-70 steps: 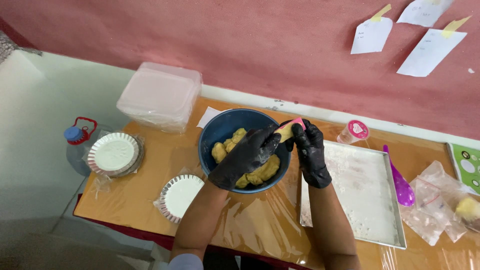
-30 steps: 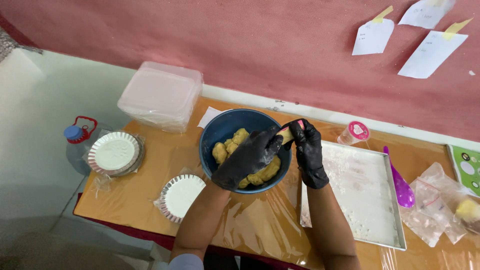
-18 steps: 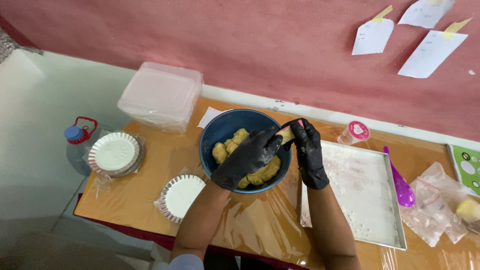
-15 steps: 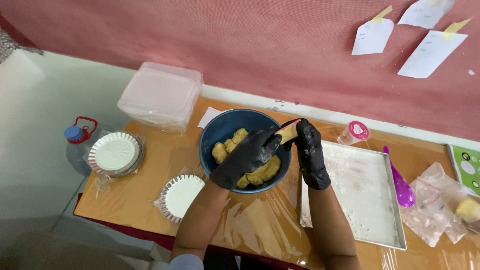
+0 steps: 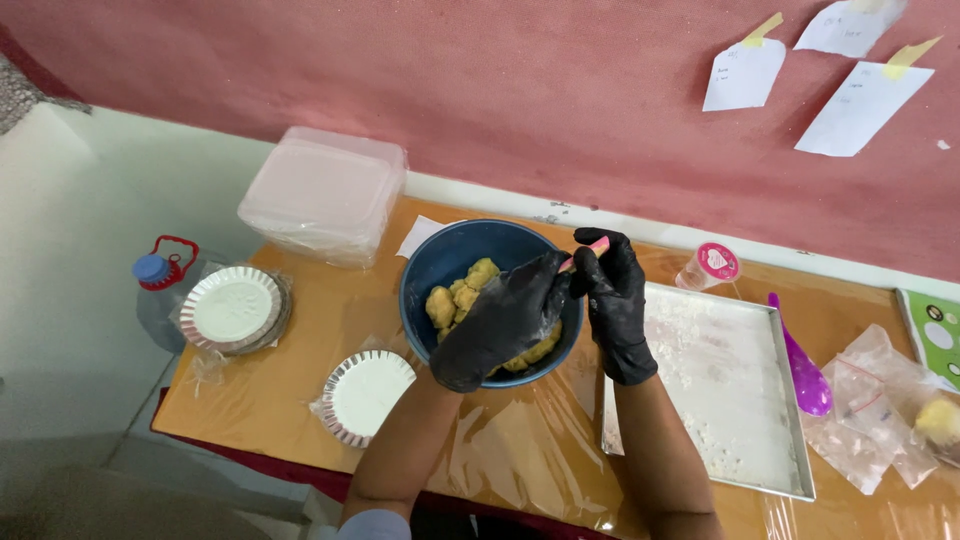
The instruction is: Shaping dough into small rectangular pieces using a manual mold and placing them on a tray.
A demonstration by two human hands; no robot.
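Makeshift food-prep spot, plastic-wrapped table (image 5: 300, 390), dough bowl (image 5: 450, 262), floured baking tray (image 5: 730, 400), foil plates (image 5: 232, 310)

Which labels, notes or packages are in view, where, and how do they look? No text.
Paper notes: three white slips, yellow tape, on the red wall, upper right.
Cup: small, clear, round pink label on its lid, behind the tray.
Green card: table's right edge, white circles.
Plastic bags: clear, far right, one holding a yellow lump.
Lidded boxes: clear stack, back left.
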